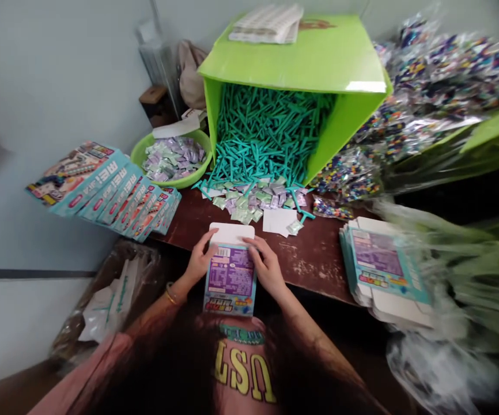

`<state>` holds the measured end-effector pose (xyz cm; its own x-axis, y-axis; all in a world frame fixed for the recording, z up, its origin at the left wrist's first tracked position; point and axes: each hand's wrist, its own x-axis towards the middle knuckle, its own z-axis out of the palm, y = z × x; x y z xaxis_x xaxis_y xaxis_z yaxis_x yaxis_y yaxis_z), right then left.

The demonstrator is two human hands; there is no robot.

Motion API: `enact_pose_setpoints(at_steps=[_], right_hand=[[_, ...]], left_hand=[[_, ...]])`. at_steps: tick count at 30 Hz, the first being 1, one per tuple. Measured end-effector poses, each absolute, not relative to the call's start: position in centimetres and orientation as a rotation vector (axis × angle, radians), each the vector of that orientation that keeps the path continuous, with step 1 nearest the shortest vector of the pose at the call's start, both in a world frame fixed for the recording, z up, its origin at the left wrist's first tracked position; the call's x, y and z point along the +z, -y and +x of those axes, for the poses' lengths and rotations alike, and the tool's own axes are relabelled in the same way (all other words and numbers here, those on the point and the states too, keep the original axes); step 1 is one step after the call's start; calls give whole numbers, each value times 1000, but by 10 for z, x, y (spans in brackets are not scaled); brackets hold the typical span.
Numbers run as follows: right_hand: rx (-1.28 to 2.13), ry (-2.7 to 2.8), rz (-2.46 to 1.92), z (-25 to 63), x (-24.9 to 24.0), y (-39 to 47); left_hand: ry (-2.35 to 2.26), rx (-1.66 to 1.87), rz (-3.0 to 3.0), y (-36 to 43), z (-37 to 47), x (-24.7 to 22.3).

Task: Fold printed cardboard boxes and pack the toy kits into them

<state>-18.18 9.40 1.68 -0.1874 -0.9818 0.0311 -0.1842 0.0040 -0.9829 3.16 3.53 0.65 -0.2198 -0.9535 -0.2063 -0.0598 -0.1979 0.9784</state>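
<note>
A purple and teal printed cardboard box (pixel 231 276) is held in front of my body, just off the table's near edge. Its white flap (pixel 232 233) stands out at the far end. My left hand (pixel 200 256) grips the box's left upper edge, and my right hand (pixel 267 262) grips the right one, with fingers on the flap. Beyond the box lie small green and lilac sachets (pixel 249 204) and a white paper card (pixel 278 221) on the dark red table (pixel 314 253).
A green bin (pixel 348 127) on its side spills teal plastic sticks (pixel 267 132). Filled boxes (pixel 115 184) lean in a row at left beside a green bowl (pixel 195 176) of sachets. Flat boxes (pixel 379 259) are stacked at right, below bags of colourful pieces (pixel 448 69).
</note>
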Motion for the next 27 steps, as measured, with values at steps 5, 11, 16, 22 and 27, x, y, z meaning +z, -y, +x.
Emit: enact_pose_setpoints(at_steps=[5, 11, 16, 22, 27], right_hand=[[-1267, -1495, -1221, -176, 13, -104], [-1351, -1590, -1153, -181, 16, -86], [-1427, -1657, -1128, -192, 22, -64], [-1271, -1567, -1069, -183, 8, -95], [-1245, -1501, -1170, -168, 14, -117]], left_hand=[[1068, -1578, 1340, -52, 23, 13], [1020, -1499, 1249, -11, -5, 22], [1156, -1496, 1136, 23, -23, 34], [985, -1636, 1210, -9, -2, 31], [758, -1674, 1145, -42, 20, 33]])
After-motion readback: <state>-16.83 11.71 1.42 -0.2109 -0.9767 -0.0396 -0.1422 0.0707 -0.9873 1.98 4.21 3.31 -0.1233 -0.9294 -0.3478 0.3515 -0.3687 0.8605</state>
